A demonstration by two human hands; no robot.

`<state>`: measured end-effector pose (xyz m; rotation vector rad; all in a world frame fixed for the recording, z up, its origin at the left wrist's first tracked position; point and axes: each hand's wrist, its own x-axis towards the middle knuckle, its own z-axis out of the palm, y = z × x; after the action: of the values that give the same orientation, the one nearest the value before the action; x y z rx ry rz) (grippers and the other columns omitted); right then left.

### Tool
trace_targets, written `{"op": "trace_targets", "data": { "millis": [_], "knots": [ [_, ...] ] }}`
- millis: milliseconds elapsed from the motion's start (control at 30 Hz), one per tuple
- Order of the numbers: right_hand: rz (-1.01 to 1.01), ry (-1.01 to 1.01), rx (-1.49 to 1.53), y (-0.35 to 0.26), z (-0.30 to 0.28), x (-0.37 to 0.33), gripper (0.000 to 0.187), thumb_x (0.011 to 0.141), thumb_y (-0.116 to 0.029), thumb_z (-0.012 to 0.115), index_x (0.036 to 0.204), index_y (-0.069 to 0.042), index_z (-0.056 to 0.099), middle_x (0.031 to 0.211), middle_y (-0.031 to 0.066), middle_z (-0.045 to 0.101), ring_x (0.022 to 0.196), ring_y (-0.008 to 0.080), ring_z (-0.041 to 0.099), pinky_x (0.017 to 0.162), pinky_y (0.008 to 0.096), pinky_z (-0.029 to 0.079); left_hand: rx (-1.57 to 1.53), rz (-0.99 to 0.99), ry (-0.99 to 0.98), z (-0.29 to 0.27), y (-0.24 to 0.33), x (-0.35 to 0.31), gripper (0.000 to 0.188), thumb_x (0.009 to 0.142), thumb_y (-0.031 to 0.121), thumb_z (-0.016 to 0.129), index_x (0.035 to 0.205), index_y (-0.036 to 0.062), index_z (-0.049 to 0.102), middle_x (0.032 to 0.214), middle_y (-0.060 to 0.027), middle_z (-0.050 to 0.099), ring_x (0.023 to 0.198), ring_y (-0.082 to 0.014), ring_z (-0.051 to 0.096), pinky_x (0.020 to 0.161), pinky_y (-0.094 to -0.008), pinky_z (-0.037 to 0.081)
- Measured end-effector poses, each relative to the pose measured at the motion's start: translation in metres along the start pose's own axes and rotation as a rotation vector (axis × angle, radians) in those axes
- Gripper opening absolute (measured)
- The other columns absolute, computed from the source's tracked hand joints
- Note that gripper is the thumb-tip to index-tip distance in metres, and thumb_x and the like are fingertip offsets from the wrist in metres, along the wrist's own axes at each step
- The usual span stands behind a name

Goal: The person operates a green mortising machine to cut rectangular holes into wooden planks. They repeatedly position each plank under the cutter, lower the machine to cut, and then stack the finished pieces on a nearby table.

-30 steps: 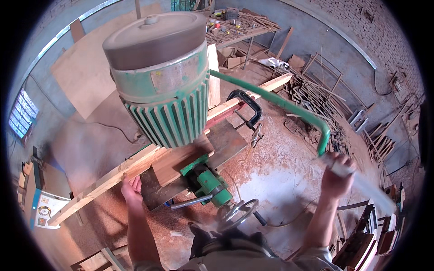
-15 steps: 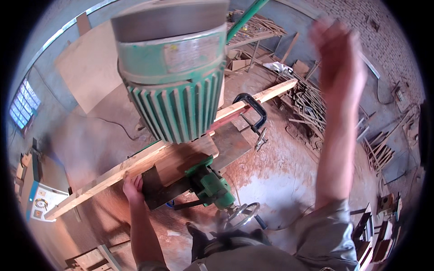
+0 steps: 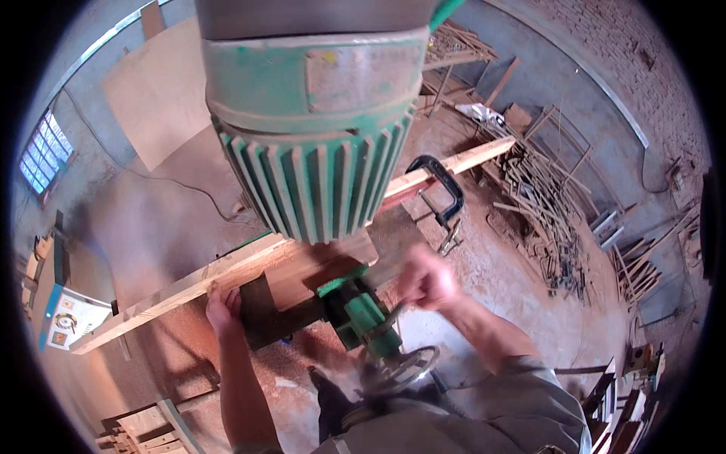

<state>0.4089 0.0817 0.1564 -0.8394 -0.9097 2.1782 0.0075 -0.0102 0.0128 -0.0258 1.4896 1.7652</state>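
Observation:
A long pale wooden beam (image 3: 162,306) runs diagonally across the machine table, passing behind a shorter wooden board (image 3: 302,276). My left hand (image 3: 224,309) is closed against the near side of the beam, left of the board. A green screw clamp (image 3: 367,314) presses toward the board from the near side. My right hand (image 3: 427,280), slightly blurred, is closed in a fist at the upper end of the clamp's lever (image 3: 389,319). Above the work looms a large green ribbed motor (image 3: 318,181), hiding the middle of the beam and whatever is beneath it.
A black C-clamp (image 3: 446,189) grips the beam's far right part. Below the green clamp is a metal handwheel (image 3: 408,371). Piled wood offcuts (image 3: 544,204) lie at the right by the wall. A white control panel (image 3: 72,321) stands at the left.
My right hand has come down from high at the right to the green clamp's lever, which now points up to the right. My left hand stays at the beam. The view has shifted slightly.

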Motion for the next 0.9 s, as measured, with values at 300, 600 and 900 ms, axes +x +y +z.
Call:
{"op": "trace_targets", "data": {
  "millis": [300, 600, 900],
  "knots": [
    [-0.309, 0.830, -0.541, 0.041, -0.119, -0.064, 0.030, 0.090, -0.027, 0.050, 0.080, 0.001, 0.057, 0.059, 0.0080, 0.056, 0.054, 0.0150, 0.055, 0.053, 0.0289, 0.049, -0.210, -0.016, -0.045, -0.014, 0.015, 0.010, 0.025, 0.087, 0.035, 0.053, 0.096, 0.0116, 0.055, 0.081, -0.0024, 0.063, 0.073, -0.0173, 0.061, 0.064, -0.0277, 0.049],
    [-0.385, 0.967, -0.393, 0.092, -0.047, -0.155, 0.028, 0.091, -0.023, 0.048, 0.078, 0.001, 0.054, 0.054, 0.0064, 0.051, 0.045, 0.0137, 0.050, 0.042, 0.0272, 0.043, -0.398, -0.074, 0.023, -0.168, 0.050, 0.006, 0.022, 0.090, 0.027, 0.050, 0.084, 0.0083, 0.058, 0.072, -0.0039, 0.062, 0.061, -0.0167, 0.058, 0.053, -0.0258, 0.048],
    [-0.295, 0.690, -0.591, 0.149, 0.118, -0.190, 0.014, 0.086, -0.006, 0.054, 0.084, 0.003, 0.065, 0.074, 0.0082, 0.064, 0.067, 0.0127, 0.060, 0.061, 0.0272, 0.050, -0.450, -0.106, -0.472, -0.142, 0.044, -0.083, 0.014, 0.086, 0.022, 0.056, 0.094, 0.0097, 0.055, 0.077, -0.0012, 0.057, 0.071, -0.0165, 0.053, 0.056, -0.0233, 0.045]
  ]
}}
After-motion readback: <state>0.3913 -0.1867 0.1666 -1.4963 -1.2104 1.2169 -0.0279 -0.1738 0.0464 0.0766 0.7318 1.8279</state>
